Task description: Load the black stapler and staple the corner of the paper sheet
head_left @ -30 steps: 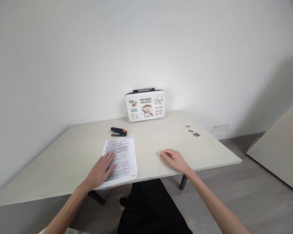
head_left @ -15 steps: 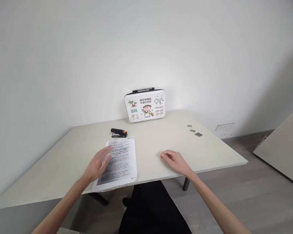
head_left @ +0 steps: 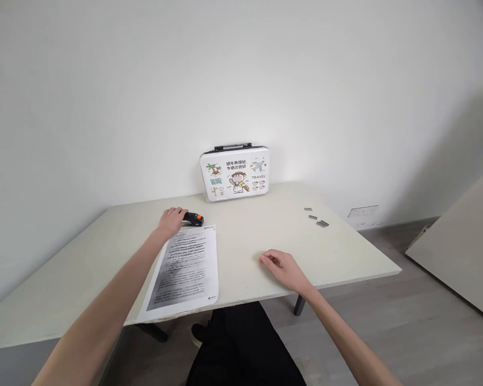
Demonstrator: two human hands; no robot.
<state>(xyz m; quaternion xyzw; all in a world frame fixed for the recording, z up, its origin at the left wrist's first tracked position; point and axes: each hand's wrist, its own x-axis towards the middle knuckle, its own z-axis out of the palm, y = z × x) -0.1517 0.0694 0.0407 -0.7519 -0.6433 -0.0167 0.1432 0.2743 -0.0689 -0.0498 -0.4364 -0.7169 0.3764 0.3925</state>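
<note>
A black stapler (head_left: 194,219) with an orange patch lies on the table, just beyond the top edge of a printed sheet of paper (head_left: 188,268). Over the stapler's left end is my left hand (head_left: 172,220), its fingers wrapped round it and hiding that part. The paper lies flat near the table's front edge, partly behind my left forearm. To the right of the paper, my right hand (head_left: 282,268) rests on the tabletop with curled fingers. Nothing shows in its grasp.
A white case (head_left: 235,174) with cartoon prints and a black handle leans on the wall at the back of the table (head_left: 257,230). Several strips of staples (head_left: 322,223) lie toward the right. A wall socket plate (head_left: 363,211) is beyond the table's right side.
My left hand has moved forward from above the paper and closed on the stapler's left end. My right hand stays in place. The view has shifted slightly.
</note>
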